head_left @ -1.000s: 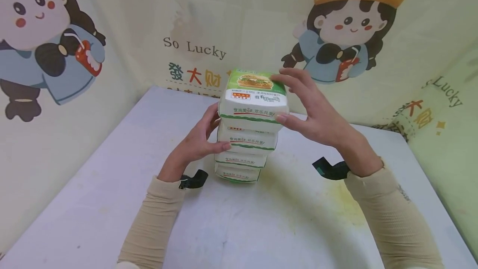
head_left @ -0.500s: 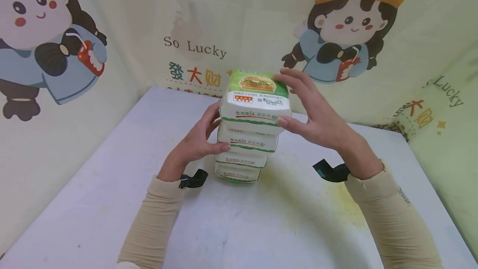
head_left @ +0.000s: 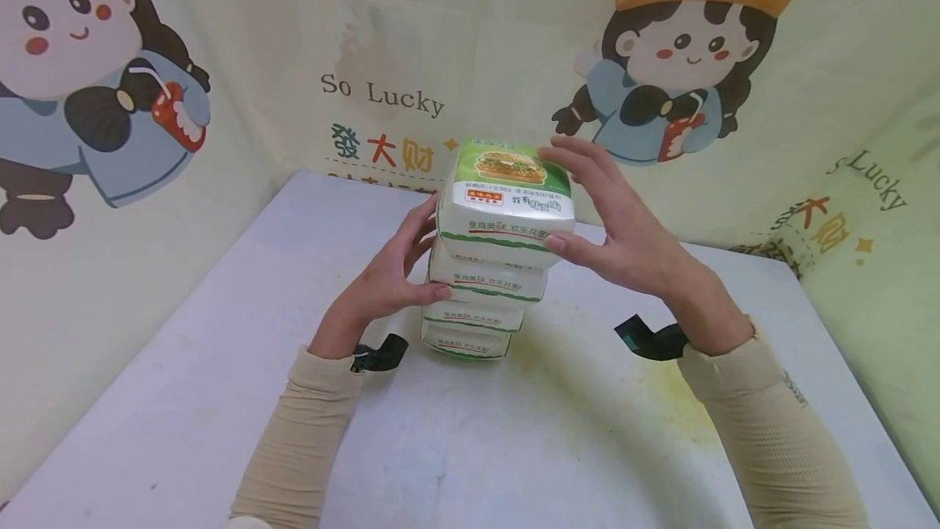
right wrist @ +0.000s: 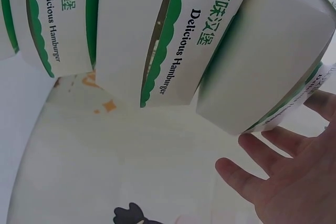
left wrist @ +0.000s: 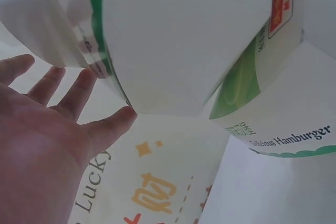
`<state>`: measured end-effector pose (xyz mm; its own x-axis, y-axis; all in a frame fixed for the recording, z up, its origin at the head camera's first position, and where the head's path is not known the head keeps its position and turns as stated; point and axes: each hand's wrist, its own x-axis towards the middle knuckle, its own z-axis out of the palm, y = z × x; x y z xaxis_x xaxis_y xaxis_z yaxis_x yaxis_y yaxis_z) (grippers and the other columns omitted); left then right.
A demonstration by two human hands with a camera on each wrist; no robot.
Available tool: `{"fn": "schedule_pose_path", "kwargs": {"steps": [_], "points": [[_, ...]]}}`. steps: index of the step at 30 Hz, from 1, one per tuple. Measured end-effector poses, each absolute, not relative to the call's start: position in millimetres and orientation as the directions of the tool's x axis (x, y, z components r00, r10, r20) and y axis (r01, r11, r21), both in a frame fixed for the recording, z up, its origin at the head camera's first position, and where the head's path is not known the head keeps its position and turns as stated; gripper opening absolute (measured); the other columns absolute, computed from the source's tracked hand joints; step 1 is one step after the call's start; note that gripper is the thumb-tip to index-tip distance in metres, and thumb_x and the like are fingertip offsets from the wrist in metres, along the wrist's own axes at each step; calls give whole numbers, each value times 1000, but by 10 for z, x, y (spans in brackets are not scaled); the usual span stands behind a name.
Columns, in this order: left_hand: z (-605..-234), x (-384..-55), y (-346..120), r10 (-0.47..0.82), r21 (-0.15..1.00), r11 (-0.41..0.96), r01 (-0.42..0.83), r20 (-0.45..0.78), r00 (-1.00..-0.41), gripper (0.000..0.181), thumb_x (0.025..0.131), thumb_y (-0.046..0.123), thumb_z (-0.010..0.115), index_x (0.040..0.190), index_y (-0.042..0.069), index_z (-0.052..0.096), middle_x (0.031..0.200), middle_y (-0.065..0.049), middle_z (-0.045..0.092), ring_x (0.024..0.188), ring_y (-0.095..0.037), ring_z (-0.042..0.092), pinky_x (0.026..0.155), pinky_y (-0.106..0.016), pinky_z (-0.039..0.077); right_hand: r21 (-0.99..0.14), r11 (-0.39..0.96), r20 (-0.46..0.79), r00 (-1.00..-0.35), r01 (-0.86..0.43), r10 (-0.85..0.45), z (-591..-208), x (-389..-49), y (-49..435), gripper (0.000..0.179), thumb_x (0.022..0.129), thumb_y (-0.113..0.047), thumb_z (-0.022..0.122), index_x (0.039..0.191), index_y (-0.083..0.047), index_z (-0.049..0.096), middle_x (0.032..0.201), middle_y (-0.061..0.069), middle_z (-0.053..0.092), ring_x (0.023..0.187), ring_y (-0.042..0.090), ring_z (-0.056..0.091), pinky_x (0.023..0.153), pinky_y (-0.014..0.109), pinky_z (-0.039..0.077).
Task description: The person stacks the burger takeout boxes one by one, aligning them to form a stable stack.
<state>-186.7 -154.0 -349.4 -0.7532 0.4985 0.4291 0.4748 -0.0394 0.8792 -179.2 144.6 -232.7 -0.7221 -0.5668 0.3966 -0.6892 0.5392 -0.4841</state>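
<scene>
White and green paper burger boxes stand in a leaning stack mid-table in the head view. A burger picture shows on the top box (head_left: 507, 186), which sits tilted and overhangs rightward. My right hand (head_left: 627, 223) holds this top box at its right side, thumb at the front corner and index finger at the top edge. At the stack's left side is my left hand (head_left: 378, 284). Its thumb reaches the front of the second box (head_left: 485, 277); the other fingertips are partly hidden behind. In the left wrist view its spread fingers (left wrist: 79, 95) touch a box's side.
The stack stands on a white table (head_left: 220, 431) with faint yellow stains. Behind and beside it hangs a printed cloth (head_left: 499, 47) with cartoon figures and lettering. Black straps with camera mounts (head_left: 654, 337) sit at both wrists.
The top box has shifted slightly to the right and down on the stack. Both hands stay almost in place, and the lower boxes look unmoved.
</scene>
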Motion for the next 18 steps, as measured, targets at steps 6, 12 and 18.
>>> {"fn": "schedule_pose_path", "kwargs": {"steps": [6,12,18], "points": [[-3483,-1875,-1550,492,869,-50,491,450,-745,105,79,37,81,159,26,14,159,2,26,149,-22,24,123,-50,21,-488,518,428,-709,-703,-560,-2318,-1789,1486,74,87,-33,66,153,-31,33,162,-8,20,148,19,20,111,66,31],[-3461,-1864,-1566,485,872,-74,484,455,-747,110,78,60,75,160,24,12,165,5,14,151,-25,20,123,-55,17,-531,468,456,-704,-706,-544,-2354,-1761,1587,69,95,-49,54,155,-23,32,163,-2,21,148,20,21,114,66,26],[-3449,-1858,-1615,467,884,-93,458,445,-764,103,84,68,63,160,21,12,166,4,12,151,-28,20,122,-59,14,-603,416,463,-723,-681,-512,-2399,-1720,1683,64,98,-47,47,155,-22,31,161,-2,23,147,22,23,115,68,20]]}}
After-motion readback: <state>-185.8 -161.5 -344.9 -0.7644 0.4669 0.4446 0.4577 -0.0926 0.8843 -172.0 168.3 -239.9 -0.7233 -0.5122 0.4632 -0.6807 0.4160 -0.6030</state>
